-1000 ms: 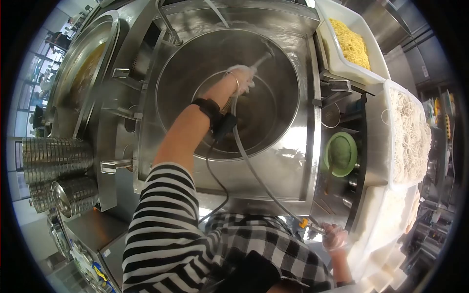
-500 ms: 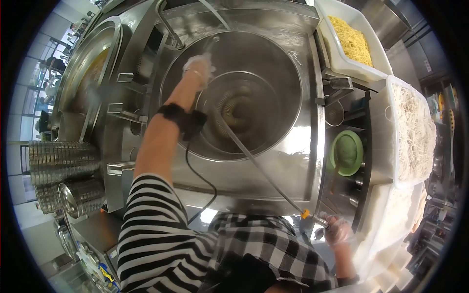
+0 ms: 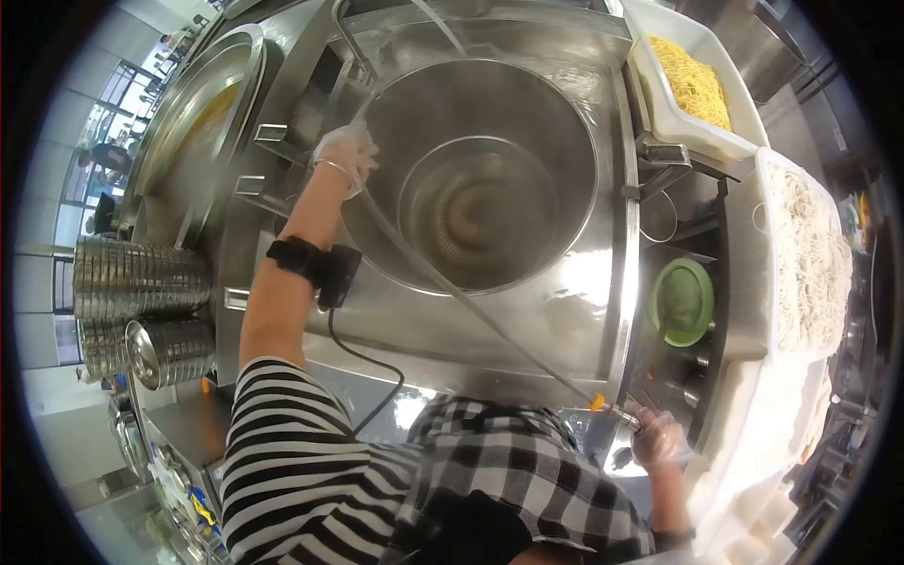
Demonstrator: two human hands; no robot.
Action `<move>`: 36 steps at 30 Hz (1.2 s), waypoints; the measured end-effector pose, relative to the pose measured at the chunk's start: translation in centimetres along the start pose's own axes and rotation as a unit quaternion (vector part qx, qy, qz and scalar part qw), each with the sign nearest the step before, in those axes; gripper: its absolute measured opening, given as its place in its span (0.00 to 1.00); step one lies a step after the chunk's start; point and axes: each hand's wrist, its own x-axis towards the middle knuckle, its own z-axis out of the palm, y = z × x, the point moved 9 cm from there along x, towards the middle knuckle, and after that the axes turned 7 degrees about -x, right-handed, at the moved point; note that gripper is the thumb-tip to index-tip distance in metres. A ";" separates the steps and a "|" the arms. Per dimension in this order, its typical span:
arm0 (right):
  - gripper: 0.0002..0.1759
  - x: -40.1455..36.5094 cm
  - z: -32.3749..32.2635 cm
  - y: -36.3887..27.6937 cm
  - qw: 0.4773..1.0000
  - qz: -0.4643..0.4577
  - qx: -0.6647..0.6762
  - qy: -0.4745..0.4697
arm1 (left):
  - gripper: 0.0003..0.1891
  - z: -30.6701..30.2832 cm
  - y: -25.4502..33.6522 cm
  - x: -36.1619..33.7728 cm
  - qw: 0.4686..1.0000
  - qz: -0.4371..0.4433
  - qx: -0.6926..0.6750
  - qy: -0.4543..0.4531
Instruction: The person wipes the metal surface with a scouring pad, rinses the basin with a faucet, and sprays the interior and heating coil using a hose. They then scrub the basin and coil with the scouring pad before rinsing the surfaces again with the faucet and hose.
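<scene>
Gripping the clear hose (image 3: pixel 471 299) in my left hand (image 3: pixel 347 155): gloved, fingers curled shut around its far end, at the far-left rim of the big steel pot (image 3: pixel 527 122). The glove hides the hose tip, so I cannot tell whether water runs.

Right hand (image 3: pixel 657 438): gloved, closed on the hose's near end just beside the orange fitting (image 3: pixel 598 403), at the near-right edge of the steel counter (image 3: pixel 565 311).

Hose long axis: diagonal, near right to far left, crossing the pot's near rim. From the left grip the pot's hollow lies to the right. The left hand is at the pot and the right hand is well apart from it.

Black strap (image 3: pixel 306 259) on left wrist, cable hanging.

Surroundings:
- Far right: tray of yellow noodles (image 3: pixel 692 85).
- Right: tray of pale noodles (image 3: pixel 810 254).
- Between pot and pale noodles: green strainer (image 3: pixel 683 299).
- Left: stacked steel bowls (image 3: pixel 141 282).
</scene>
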 end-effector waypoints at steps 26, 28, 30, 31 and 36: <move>0.18 -5.8 -5.3 8.1 0.968 -0.059 0.172 0.174 | 0.13 5.9 1.8 -10.9 0.703 0.339 0.617 -0.098; 0.18 -5.1 -6.1 8.0 0.975 -0.043 0.150 0.156 | 0.13 5.5 2.9 -8.1 0.701 0.297 0.647 -0.053; 0.18 -4.3 -8.0 7.1 0.973 -0.037 0.174 0.145 | 0.14 5.2 5.4 -8.6 0.704 0.295 0.644 -0.038; 0.18 -3.8 -8.6 7.0 0.973 -0.031 0.177 0.141 | 0.15 4.9 6.4 -8.5 0.709 0.296 0.640 -0.020; 0.17 -1.9 -11.3 5.3 0.973 -0.047 0.177 0.138 | 0.17 3.4 7.7 -4.1 0.674 0.308 0.669 -0.059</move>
